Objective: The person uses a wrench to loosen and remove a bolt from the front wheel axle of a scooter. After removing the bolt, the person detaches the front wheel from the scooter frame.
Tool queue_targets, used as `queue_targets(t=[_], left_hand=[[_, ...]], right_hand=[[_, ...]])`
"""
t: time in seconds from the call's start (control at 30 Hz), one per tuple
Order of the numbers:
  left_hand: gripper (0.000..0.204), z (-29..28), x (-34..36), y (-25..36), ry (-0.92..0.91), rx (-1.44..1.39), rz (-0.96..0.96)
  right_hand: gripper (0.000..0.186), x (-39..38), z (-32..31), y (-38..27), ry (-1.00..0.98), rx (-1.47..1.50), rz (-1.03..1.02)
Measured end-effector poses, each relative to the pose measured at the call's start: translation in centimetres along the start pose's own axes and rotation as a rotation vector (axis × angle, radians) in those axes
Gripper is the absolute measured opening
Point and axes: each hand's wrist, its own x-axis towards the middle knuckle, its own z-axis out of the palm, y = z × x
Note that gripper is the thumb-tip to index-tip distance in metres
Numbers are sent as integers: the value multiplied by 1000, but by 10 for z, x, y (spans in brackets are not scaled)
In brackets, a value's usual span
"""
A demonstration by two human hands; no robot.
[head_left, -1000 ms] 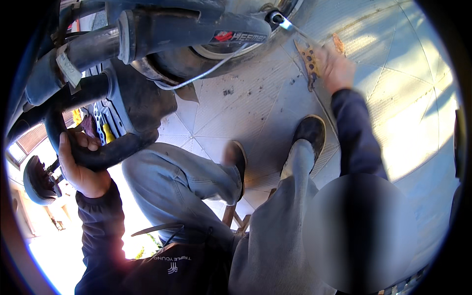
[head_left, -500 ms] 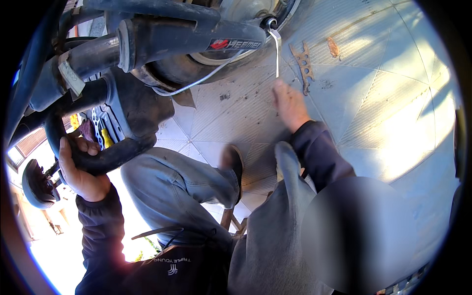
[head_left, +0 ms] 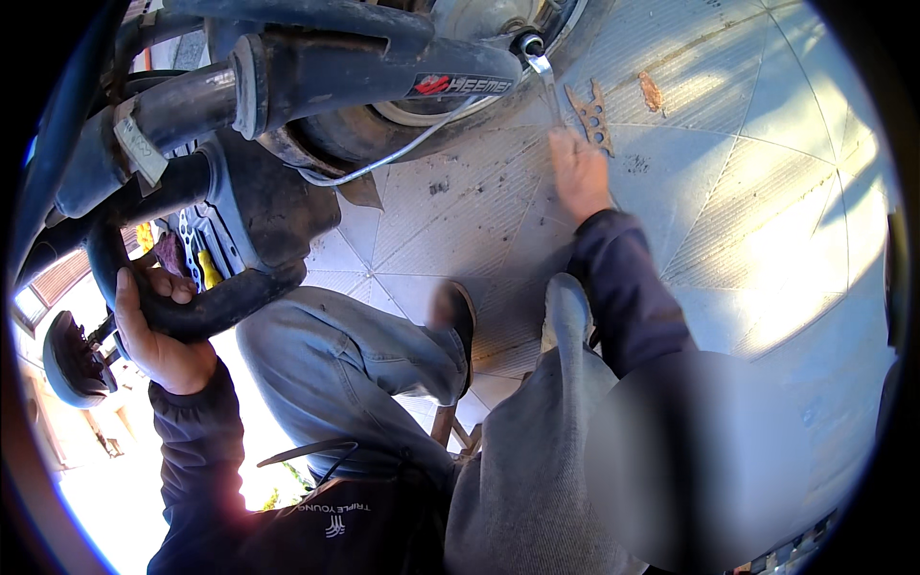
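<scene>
Ok, on my feed R hand (head_left: 580,177) is clenched round the wrench (head_left: 548,92), long axis running fwd & a bit L from its knuckles to the nut (head_left: 529,44); L hand (head_left: 165,331), farther off, curls round the bar (head_left: 240,291).

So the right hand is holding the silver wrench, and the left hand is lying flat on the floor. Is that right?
Not quite: the left hand isn't on the floor. The head view shows it curled around the thick black bar. The rest is right: the right hand is holding the silver wrench.
</scene>
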Motion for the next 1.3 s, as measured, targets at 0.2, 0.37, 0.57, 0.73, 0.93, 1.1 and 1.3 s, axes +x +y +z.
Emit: queue_targets(t=[0.2,0.37,0.57,0.73,0.93,1.1,1.3], left_hand=[[23,3,-1,0,-6,1,-1],[23,2,-3,3,0,-3,2],[22,5,0,2,-12,-10,-2],[21,10,-4,7,30,39,5],[21,9,-3,6,51,48,-5],[21,14,-5,7,44,54,6],[21,10,-5,5,51,53,-5]], right_hand=[[53,99,-118,-6,-175,-11,69],[31,159,-173,-65,-278,-71,-206],[21,117,-179,-198,-37,-17,-271],[19,72,-150,-221,389,-502,-910],[12,-24,-60,-213,105,-356,-1145],[24,-71,-56,-175,11,-406,-887],[26,-84,-29,-172,-35,-182,-647]])
